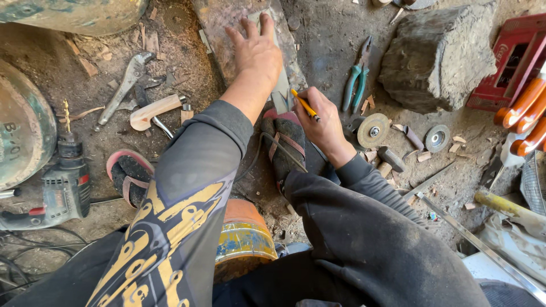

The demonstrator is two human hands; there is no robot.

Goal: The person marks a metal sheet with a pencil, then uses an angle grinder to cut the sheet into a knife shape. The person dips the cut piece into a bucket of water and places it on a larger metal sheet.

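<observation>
Fingers (248, 29) of the left hand (257, 52) are spreading flat, pinning the thin grey metal strip (280, 91) to the worn plank (227, 23) on the floor, while the right hand (321, 122) is pinching a yellow pencil (305, 104) at it, apparently marking.

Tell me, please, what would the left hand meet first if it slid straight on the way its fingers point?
The left hand lies flat on a metal strip over a worn board, fingers pointing away from the person. Straight on there is only more board, then dirt floor; nothing else appears in that line.
</observation>
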